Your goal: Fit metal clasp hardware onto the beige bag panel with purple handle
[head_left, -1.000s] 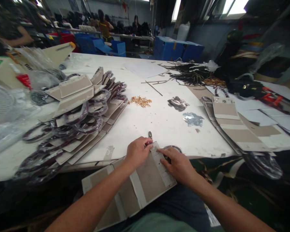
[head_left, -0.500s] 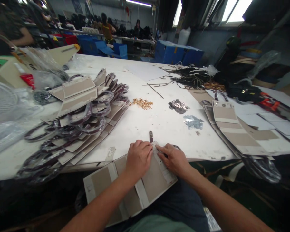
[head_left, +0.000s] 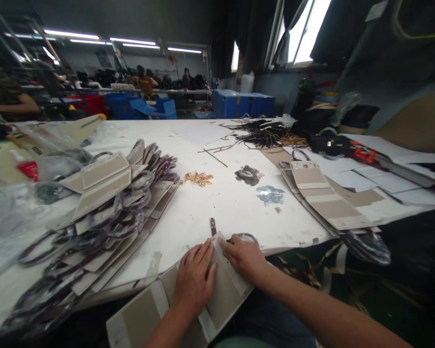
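Left grip (head_left: 194, 280): back upward, fingers (head_left: 196, 256) extended, thumb (head_left: 211, 275) apart.
Right grip (head_left: 248, 261): beside left grip, fingers bent.
Forearms (head_left: 304, 309): bare.

A factory workshop: stacked panels (head_left: 101, 195) lie left of the left hand (head_left: 195, 278), metal fittings (head_left: 199, 179) ahead of it. Farther ahead, people (head_left: 146, 86) work at benches (head_left: 199, 91) under tube lights (head_left: 71, 34); blue boxes (head_left: 230, 104) stand beyond the right hand (head_left: 247, 257)

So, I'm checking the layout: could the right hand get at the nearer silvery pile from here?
Probably yes: nothing tall stands between the right hand and the nearer silvery pile, just a low loop, though the hand is on the panel.
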A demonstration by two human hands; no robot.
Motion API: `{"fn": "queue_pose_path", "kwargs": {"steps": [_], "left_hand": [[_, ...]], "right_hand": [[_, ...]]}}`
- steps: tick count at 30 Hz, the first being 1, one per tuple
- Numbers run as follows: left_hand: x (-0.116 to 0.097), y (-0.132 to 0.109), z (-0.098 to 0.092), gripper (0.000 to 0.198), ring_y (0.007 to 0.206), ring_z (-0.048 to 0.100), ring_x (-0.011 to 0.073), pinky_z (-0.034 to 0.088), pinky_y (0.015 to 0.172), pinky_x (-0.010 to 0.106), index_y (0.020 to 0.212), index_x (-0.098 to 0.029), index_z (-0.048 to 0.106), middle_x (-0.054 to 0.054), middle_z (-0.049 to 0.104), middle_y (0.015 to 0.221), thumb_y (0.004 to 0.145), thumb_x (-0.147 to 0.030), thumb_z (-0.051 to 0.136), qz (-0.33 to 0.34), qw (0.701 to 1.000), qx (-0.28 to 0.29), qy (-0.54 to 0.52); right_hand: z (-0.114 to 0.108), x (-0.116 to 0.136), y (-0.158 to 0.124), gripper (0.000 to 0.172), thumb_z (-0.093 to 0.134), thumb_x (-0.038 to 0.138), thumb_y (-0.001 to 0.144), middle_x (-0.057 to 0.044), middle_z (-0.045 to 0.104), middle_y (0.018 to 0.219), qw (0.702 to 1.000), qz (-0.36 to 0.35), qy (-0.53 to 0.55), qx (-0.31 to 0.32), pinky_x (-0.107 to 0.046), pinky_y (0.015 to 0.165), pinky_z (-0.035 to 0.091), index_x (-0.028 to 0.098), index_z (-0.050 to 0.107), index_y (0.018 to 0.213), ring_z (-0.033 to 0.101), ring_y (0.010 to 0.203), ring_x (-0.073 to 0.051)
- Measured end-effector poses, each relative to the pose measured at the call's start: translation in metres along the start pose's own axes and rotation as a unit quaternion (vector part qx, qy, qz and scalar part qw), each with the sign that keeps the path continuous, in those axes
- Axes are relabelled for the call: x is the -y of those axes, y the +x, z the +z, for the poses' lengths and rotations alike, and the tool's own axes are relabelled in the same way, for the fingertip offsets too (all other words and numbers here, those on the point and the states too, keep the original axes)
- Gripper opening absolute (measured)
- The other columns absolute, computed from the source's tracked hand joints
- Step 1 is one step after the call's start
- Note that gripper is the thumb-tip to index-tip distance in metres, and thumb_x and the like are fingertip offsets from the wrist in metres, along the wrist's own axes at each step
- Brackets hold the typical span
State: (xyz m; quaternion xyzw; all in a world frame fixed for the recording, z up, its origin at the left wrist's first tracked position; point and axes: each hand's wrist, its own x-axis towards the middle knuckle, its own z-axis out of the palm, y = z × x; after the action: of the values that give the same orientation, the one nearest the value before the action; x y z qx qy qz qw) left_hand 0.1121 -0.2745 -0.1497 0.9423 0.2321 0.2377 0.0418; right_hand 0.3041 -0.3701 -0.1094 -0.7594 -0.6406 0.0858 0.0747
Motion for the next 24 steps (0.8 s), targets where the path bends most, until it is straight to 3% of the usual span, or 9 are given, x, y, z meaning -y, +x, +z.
{"fn": "queue_pose_path", "kwargs": {"steps": [9, 12, 15, 19, 22, 24], "left_hand": [[0.006, 0.003, 0.005, 0.049, 0.13, 0.055, 0.0287, 0.05, 0.104, 0.047, 0.148, -0.021, 0.056, 0.003, 0.059, 0.152, 0.099, -0.025, 0.052, 0.039, 0.997, -0.04, 0.049], [0.009, 0.003, 0.007, 0.049, 0.13, 0.056, 0.0279, 0.051, 0.103, 0.045, 0.148, -0.02, 0.055, 0.004, 0.059, 0.152, 0.099, -0.025, 0.052, 0.055, 0.996, -0.049, 0.06], [0.013, 0.003, 0.009, 0.051, 0.13, 0.056, 0.0281, 0.052, 0.103, 0.044, 0.15, -0.022, 0.053, 0.004, 0.059, 0.152, 0.099, -0.026, 0.053, 0.06, 0.995, -0.058, 0.057], [0.015, 0.003, 0.009, 0.056, 0.129, 0.058, 0.0288, 0.053, 0.101, 0.045, 0.153, -0.025, 0.049, 0.004, 0.06, 0.151, 0.097, -0.026, 0.054, 0.059, 0.995, -0.065, 0.046], [0.015, 0.003, 0.009, 0.057, 0.127, 0.058, 0.0284, 0.054, 0.099, 0.044, 0.153, -0.025, 0.048, 0.003, 0.06, 0.15, 0.096, -0.025, 0.055, 0.061, 0.995, -0.069, 0.047], [0.014, 0.003, 0.008, 0.057, 0.127, 0.058, 0.0281, 0.054, 0.098, 0.044, 0.153, -0.024, 0.047, 0.002, 0.06, 0.151, 0.096, -0.025, 0.055, 0.059, 0.995, -0.068, 0.048]], "right_hand": [[-0.005, 0.0, 0.003, 0.051, 0.05, 0.033, 0.105, -0.012, 0.068, 0.119, 1.0, -0.023, 0.006, -0.003, -0.032, 0.068, 0.052, 0.033, 0.045, 0.156, 0.071, 0.084, -0.026], [-0.015, -0.015, 0.009, 0.047, 0.058, 0.036, 0.101, -0.009, 0.073, 0.117, 0.996, -0.045, 0.08, 0.008, -0.033, 0.079, 0.054, 0.034, 0.058, 0.148, 0.072, 0.094, -0.027], [-0.04, -0.054, 0.023, 0.035, 0.065, 0.039, 0.097, -0.003, 0.077, 0.113, 0.984, 0.008, 0.176, -0.017, -0.029, 0.089, 0.052, 0.034, 0.074, 0.13, 0.071, 0.103, -0.023], [-0.076, -0.131, 0.052, 0.035, 0.064, 0.041, 0.098, -0.003, 0.076, 0.119, 0.967, 0.196, 0.136, -0.09, -0.029, 0.089, 0.051, 0.031, 0.074, 0.129, 0.069, 0.106, -0.022], [-0.082, -0.18, 0.071, 0.035, 0.062, 0.039, 0.096, -0.01, 0.074, 0.122, 0.951, 0.276, 0.094, -0.099, -0.034, 0.087, 0.05, 0.023, 0.077, 0.124, 0.067, 0.111, -0.028], [-0.075, -0.198, 0.081, 0.034, 0.062, 0.04, 0.095, -0.011, 0.074, 0.121, 0.943, 0.307, 0.081, -0.098, -0.034, 0.084, 0.049, 0.022, 0.078, 0.12, 0.067, 0.109, -0.029]]}}
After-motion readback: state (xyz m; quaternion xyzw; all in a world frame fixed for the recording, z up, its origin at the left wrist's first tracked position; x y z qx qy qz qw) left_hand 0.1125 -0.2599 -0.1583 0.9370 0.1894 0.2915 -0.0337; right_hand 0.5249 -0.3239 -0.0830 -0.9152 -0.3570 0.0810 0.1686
